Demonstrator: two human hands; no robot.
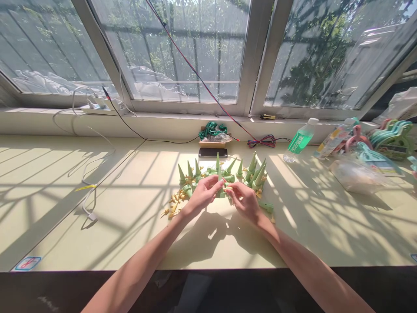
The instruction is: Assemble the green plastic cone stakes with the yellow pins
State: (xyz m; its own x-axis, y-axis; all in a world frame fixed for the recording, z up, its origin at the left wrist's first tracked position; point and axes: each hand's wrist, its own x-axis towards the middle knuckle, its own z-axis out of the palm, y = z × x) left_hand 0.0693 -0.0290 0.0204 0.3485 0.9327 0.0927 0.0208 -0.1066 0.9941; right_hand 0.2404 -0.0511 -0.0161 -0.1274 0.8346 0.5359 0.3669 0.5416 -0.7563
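My left hand [203, 193] and my right hand [245, 200] meet over the middle of a pale table [97, 226]. Both pinch a small green cone piece [222, 187] between their fingertips; the right fingers also seem to hold a small yellow part, too tiny to make out. Behind the hands stands a cluster of upright green cones [228, 171]. Small yellow pegs [174, 204] lie scattered left of my left hand. One green piece [266, 206] lies on its side right of my right wrist.
A black phone [213, 152] lies behind the cones, with a green bundle on a small box [213, 132]. Red and black wires [263, 141], a green-labelled bottle [301, 141], plastic bags and coloured packages [374, 156] sit right. A white cable [89, 187] trails left.
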